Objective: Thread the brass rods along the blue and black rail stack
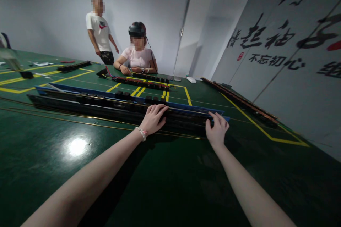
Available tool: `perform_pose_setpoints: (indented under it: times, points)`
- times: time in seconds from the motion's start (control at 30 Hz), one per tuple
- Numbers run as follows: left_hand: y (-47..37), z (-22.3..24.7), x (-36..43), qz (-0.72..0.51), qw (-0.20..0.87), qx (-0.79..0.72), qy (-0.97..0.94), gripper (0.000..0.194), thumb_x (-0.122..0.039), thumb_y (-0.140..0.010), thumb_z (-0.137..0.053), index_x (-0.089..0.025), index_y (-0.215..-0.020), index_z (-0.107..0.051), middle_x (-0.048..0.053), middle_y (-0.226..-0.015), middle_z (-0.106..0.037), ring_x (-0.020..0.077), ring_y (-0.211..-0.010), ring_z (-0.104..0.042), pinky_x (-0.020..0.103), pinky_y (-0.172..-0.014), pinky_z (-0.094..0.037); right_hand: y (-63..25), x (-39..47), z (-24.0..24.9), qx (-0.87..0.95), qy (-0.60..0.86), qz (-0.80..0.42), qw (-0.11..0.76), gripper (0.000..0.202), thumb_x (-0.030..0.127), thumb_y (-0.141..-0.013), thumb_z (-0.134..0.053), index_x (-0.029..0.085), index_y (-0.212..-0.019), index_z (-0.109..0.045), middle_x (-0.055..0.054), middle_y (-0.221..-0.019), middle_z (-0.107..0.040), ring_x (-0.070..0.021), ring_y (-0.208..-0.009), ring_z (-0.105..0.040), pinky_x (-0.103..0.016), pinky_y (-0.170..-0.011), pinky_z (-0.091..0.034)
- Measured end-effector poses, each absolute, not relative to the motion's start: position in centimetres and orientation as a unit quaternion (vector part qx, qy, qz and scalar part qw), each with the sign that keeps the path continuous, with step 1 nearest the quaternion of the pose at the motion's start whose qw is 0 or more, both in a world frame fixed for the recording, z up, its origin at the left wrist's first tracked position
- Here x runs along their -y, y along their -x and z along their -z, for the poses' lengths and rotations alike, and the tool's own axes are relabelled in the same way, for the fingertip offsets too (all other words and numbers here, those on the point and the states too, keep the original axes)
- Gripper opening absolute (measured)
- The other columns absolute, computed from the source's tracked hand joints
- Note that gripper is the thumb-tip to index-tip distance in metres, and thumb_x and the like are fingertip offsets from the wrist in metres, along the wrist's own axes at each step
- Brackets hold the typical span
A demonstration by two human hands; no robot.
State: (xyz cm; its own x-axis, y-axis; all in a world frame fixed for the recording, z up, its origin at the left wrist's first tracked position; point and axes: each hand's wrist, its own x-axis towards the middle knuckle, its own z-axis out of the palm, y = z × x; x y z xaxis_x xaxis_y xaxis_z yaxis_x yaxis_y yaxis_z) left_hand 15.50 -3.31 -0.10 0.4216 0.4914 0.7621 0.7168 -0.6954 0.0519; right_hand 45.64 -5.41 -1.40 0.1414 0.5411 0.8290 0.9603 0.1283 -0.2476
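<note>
Blue-black channel (125, 113) | long axis left-right | left grip (153, 118), right grip (217, 129) touching; can't tell if clamped

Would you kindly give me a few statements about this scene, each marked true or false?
1. The left hand and the right hand are both at the long black-and-blue piece. True.
2. A bracelet is on the right wrist. False: the bracelet is on the left wrist.
3. The seated person across the table has a headset on. True.
4. The person in the white shirt is sitting down. False: the person in the white shirt is standing.
5. The wide lines marked on the table are red. False: the lines are yellow.
6. Dark brush-style writing appears on the wall panel at the picture's right. True.
</note>
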Motion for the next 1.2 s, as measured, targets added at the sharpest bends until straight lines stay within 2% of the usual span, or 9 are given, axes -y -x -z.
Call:
perform_pose_setpoints:
  times: [0.4,0.73,0.93,1.2]
  points:
    - [-15.59,0.09,3.24,0.388,0.137,0.365,0.835,0.047,-0.026,-0.089,-0.043,-0.021,-0.135,-0.046,0.009,-0.129,-0.053,0.0242,-0.117,-0.046,0.043,-0.103,-0.033,-46.0,5.18,1.64,0.599,0.623,0.234,0.445,0.034,0.032,-0.084,-0.043,0.02,-0.11,-0.062,-0.012,-0.111,-0.061,-0.0258,-0.116,-0.05,-0.046,-0.098,-0.03]
    - [-15.79,0.26,3.35,0.386,0.161,0.368,0.831,0.046,-0.026,-0.089,-0.041,-0.016,-0.134,-0.044,0.011,-0.129,-0.052,0.0236,-0.121,-0.046,0.043,-0.108,-0.031,-46.19,5.16,1.69,0.611,0.615,0.234,0.44,0.035,0.032,-0.086,-0.042,0.018,-0.111,-0.062,-0.013,-0.113,-0.06,-0.0252,-0.116,-0.049,-0.046,-0.099,-0.03]
    - [-15.9,0.05,3.4,0.377,0.159,0.376,0.831,0.046,-0.025,-0.087,-0.044,-0.018,-0.133,-0.046,0.012,-0.128,-0.052,0.0258,-0.12,-0.047,0.046,-0.106,-0.033,-46.26,5.13,1.72,0.61,0.612,0.245,0.44,0.033,0.03,-0.085,-0.043,0.019,-0.11,-0.063,-0.012,-0.111,-0.061,-0.0252,-0.115,-0.05,-0.046,-0.099,-0.031]
    - [-15.75,-0.07,3.44,0.371,0.176,0.372,0.833,0.044,-0.026,-0.089,-0.043,-0.016,-0.132,-0.045,0.012,-0.129,-0.052,0.025,-0.12,-0.046,0.043,-0.103,-0.034,-46.28,5.15,1.78,0.615,0.607,0.243,0.441,0.032,0.03,-0.086,-0.043,0.018,-0.107,-0.064,-0.012,-0.106,-0.062,-0.0251,-0.111,-0.051,-0.046,-0.098,-0.031]
